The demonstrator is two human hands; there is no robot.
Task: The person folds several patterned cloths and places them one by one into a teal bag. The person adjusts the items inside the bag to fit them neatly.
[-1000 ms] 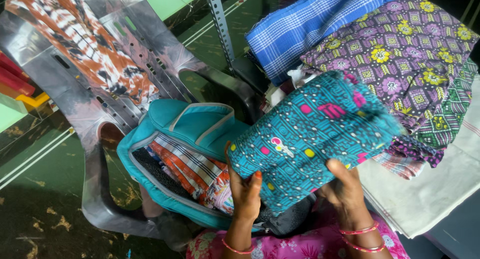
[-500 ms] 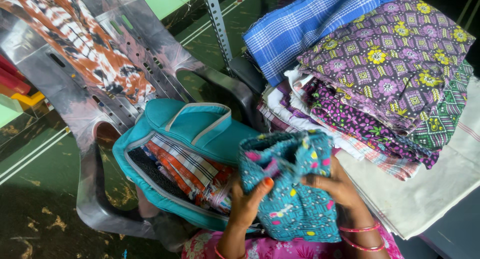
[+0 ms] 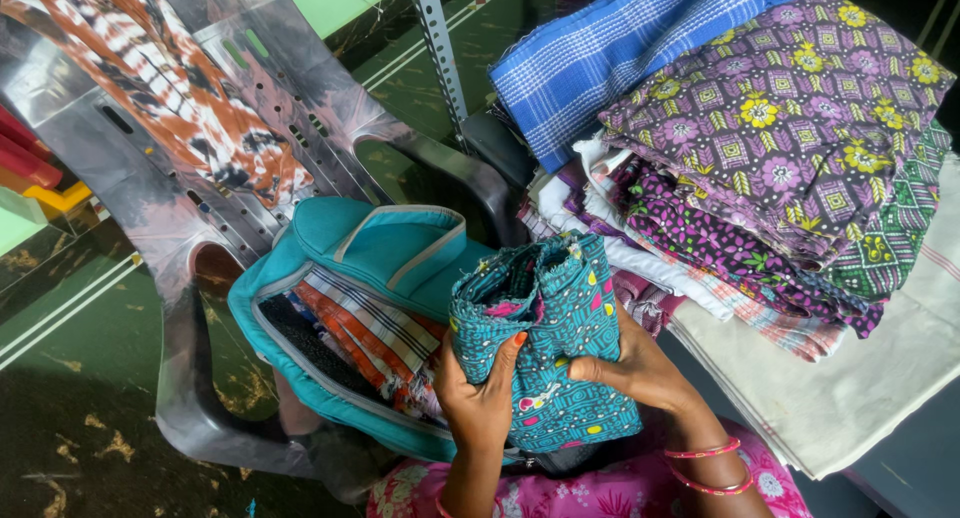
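Both my hands grip a folded teal patterned cloth [image 3: 545,343] with pink and yellow marks, held upright in front of my lap. My left hand [image 3: 478,393] clasps its left side, thumb on the front. My right hand [image 3: 640,373] presses its right side. Just left of the cloth lies an open teal bag [image 3: 385,248] on a chair seat, with striped orange and white folded clothes [image 3: 370,343] inside it.
A grey plastic chair [image 3: 190,208] holds the bag, with an orange tie-dye cloth [image 3: 175,98] draped over its back. A stack of folded fabrics [image 3: 770,148], blue checked, purple floral and green, sits on the right over a white cloth [image 3: 860,388]. A metal post [image 3: 440,53] stands behind.
The teal cloth was spread wide over the stack, then I folded it smaller and brought it down and left, close to the open bag.
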